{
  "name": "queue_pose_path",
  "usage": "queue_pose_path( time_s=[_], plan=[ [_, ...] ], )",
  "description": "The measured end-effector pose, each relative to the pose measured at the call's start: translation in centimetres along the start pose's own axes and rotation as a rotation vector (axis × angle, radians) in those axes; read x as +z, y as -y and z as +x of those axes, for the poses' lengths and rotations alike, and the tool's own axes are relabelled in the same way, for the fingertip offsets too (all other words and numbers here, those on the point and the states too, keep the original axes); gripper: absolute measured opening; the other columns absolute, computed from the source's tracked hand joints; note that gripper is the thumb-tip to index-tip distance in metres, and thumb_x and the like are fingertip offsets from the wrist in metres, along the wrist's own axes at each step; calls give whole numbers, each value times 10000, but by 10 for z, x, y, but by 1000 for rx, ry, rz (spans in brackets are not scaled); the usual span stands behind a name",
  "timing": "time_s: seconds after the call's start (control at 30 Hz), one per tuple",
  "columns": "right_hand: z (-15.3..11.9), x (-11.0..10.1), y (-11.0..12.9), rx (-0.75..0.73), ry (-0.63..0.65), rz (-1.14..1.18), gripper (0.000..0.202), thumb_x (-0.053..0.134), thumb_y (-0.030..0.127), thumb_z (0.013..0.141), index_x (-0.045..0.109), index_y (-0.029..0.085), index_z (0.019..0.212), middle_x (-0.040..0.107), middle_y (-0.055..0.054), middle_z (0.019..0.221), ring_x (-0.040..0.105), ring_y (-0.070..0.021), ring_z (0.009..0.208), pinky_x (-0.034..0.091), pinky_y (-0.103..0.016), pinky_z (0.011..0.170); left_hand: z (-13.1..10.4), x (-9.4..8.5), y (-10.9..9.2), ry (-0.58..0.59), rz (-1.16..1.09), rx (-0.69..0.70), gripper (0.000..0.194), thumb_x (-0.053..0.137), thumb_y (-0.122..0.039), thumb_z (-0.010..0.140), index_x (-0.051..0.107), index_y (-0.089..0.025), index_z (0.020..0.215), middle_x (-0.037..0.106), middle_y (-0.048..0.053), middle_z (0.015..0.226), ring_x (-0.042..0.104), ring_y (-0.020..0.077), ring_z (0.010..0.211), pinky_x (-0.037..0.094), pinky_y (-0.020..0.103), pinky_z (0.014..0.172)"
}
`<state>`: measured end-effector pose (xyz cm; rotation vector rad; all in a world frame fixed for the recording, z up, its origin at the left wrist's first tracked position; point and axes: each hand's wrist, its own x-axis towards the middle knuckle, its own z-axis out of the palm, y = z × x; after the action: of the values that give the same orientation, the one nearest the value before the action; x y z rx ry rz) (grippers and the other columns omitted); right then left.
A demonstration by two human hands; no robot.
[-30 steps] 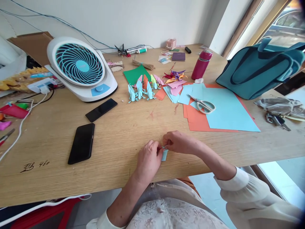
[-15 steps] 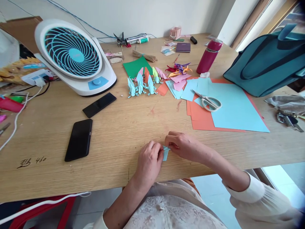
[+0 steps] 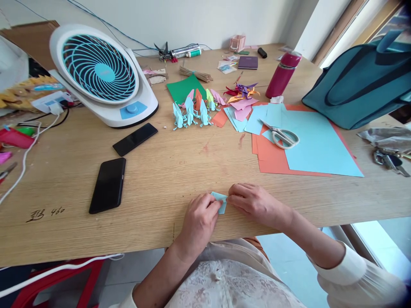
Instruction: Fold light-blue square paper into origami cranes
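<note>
A small folded piece of light blue paper (image 3: 221, 208) lies near the front edge of the wooden table (image 3: 154, 188). My left hand (image 3: 201, 218) presses on it from the left, thumb and fingers closed over its side. From the right, my right hand (image 3: 257, 203) pinches at the paper's right corner with curled fingers; the fingertips are partly hidden. Farther back stand several folded light blue paper figures (image 3: 190, 112), with pink, orange and yellow ones behind them.
To the right, scissors (image 3: 284, 137) lie on light blue sheets (image 3: 321, 145) over orange sheets (image 3: 272, 162). Two phones (image 3: 108, 184) and a fan (image 3: 102, 77) stand left. A red bottle (image 3: 282, 75) and a teal bag (image 3: 356, 85) are at the back right.
The light blue paper shows more of its top now, between my hands. My right hand has shifted slightly right and down. The view has moved a little.
</note>
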<state>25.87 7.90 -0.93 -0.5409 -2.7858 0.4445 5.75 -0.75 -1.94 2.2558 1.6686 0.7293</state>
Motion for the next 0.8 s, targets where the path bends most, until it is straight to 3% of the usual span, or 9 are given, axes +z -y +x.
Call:
queue_pose_path(
  time_s=[0.2,0.37,0.5,0.63,0.8],
  plan=[
    [-4,5,0,-9,-27,-38,261,386,147,1017,633,160,937,621,-103,976,524,-190,808,395,-327,737,-7,-5,3,83,150,122,298,380,-161,1020,628,-210,1178,649,57,971,581,180,840,492,320,758],
    [1,5,5,92,-56,-50,260,401,164,1014,633,189,898,629,-77,915,520,-182,773,365,-331,738,-6,-9,4,71,89,108,283,386,-138,1008,649,-211,1081,643,57,953,588,176,839,495,327,778],
    [4,8,8,193,-87,32,242,425,214,1017,622,199,879,611,-61,887,510,-175,762,367,-321,724,1,-6,1,61,43,17,206,448,-172,995,639,-215,934,632,35,901,592,171,828,472,315,754],
    [6,9,9,272,-98,110,203,449,213,1005,619,196,895,594,-63,894,523,-176,779,377,-321,730,9,2,-3,30,42,-108,86,553,-225,964,622,-231,913,637,7,867,595,174,790,431,329,727],
    [8,7,12,354,-95,159,171,474,203,991,623,188,909,590,-61,898,552,-173,807,363,-337,762,12,6,-5,22,21,-148,110,527,-221,976,585,-216,882,624,11,852,601,172,804,420,339,741]
  ],
)
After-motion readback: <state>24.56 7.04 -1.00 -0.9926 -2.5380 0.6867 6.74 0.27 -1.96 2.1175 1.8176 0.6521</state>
